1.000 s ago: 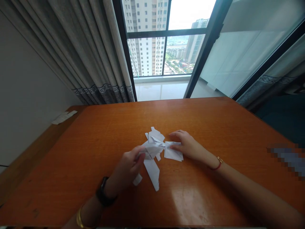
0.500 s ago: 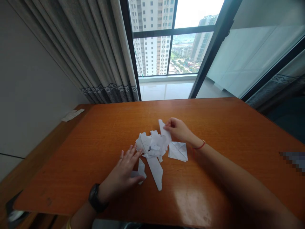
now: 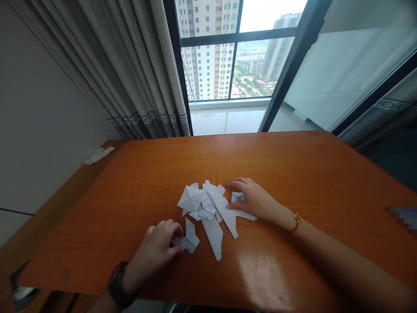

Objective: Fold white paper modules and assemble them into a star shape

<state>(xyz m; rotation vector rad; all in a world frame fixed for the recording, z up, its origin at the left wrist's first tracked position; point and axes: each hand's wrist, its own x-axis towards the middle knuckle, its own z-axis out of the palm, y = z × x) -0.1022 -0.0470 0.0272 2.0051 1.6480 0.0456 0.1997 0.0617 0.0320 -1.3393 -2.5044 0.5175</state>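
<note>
A heap of folded white papers (image 3: 206,202) lies on the orange-brown table (image 3: 156,165). My left hand (image 3: 159,245) is closed at the left end of a small folded paper (image 3: 192,239), in front of the heap. On the heap's right side rests a long folded strip (image 3: 226,213). My right hand (image 3: 252,200) hovers over a square folded paper (image 3: 237,197) and partly hides it; its fingers are apart, with the tips near the strip. Another long paper piece (image 3: 213,237) points toward the front edge.
A whitish paper item (image 3: 98,154) lies on the wooden ledge at the far left. Behind the table are a grey curtain (image 3: 140,78) and a window. A blurred grey item (image 3: 404,215) sits at the right edge.
The long strip has left my right hand and now lies slanted on the heap. My right hand moved over the square paper. My left hand drew back and closed on the small paper; the left papers shifted.
</note>
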